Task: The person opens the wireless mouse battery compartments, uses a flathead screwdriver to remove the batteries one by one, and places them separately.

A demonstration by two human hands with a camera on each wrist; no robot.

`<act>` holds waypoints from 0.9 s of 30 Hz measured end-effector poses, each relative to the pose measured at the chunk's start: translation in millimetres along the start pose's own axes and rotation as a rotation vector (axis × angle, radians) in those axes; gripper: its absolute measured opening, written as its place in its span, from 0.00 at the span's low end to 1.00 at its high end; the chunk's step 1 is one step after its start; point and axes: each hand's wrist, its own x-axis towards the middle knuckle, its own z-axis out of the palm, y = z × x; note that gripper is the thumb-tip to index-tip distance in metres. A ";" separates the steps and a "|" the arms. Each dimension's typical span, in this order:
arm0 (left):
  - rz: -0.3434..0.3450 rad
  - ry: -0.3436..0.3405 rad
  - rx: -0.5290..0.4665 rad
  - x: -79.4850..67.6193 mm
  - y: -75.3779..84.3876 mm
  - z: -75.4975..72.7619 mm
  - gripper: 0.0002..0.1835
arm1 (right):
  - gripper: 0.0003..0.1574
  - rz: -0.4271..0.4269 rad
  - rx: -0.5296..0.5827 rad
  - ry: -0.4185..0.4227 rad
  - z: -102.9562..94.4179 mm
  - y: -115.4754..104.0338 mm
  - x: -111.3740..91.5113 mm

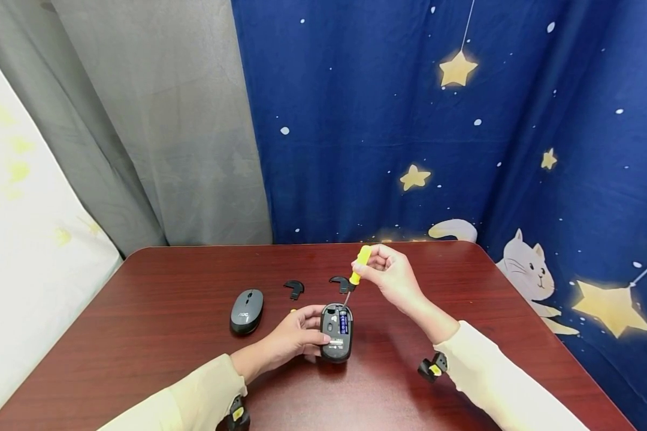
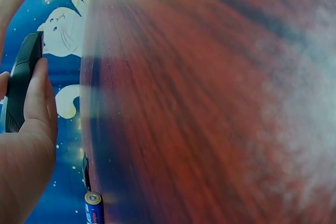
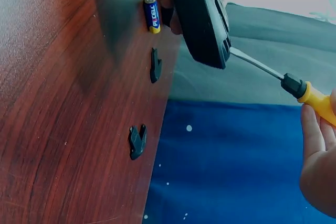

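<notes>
My left hand (image 1: pixel 301 333) grips a dark computer mouse (image 1: pixel 331 353) by its side, underside turned up. Its battery bay is uncovered, with a blue battery (image 1: pixel 344 322) lying inside. Between thumb and fingers, my right hand (image 1: pixel 392 274) pinches the yellow handle of a screwdriver (image 1: pixel 362 263). The metal tip points down at the top end of the battery bay. In the right wrist view the screwdriver (image 3: pixel 257 63) meets the end of the mouse (image 3: pixel 197 22), which is held up off the table. The left wrist view shows the mouse (image 2: pixel 23 80) edge-on in the left hand.
A second grey mouse (image 1: pixel 247 311) sits upright on the table (image 1: pixel 183 335) to the left. Two black covers (image 1: pixel 294 289) lie toward the back. A loose blue and yellow battery (image 3: pixel 152 15) lies behind the left hand. Curtains (image 1: pixel 356 120) hang beyond the far edge.
</notes>
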 end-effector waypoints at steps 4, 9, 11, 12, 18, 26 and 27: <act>0.003 -0.007 -0.005 0.0 0.7 0.6 0.34 | 0.16 -0.059 0.002 -0.021 2.8 -1.3 -3.3; 0.004 -0.005 -0.016 0.0 0.3 1.1 0.33 | 0.14 -0.098 -0.034 -0.044 5.9 -2.9 -10.3; 0.004 -0.003 -0.024 0.1 -0.3 1.3 0.33 | 0.13 -0.111 -0.068 -0.061 7.2 -6.3 -13.4; 0.004 -0.003 -0.025 0.1 -0.7 1.4 0.33 | 0.12 -0.121 -0.084 -0.071 8.4 -11.1 -15.5; 0.015 0.001 -0.028 0.9 -4.1 0.5 0.33 | 0.11 -0.178 -0.101 -0.135 14.7 -33.7 -24.4; 0.007 -0.003 -0.024 -0.3 -7.3 -1.5 0.32 | 0.10 -0.162 -0.119 -0.143 17.4 -27.7 -22.3; 0.009 -0.004 -0.023 -0.4 -6.6 -1.5 0.32 | 0.10 -0.147 -0.121 -0.126 16.7 -23.9 -19.7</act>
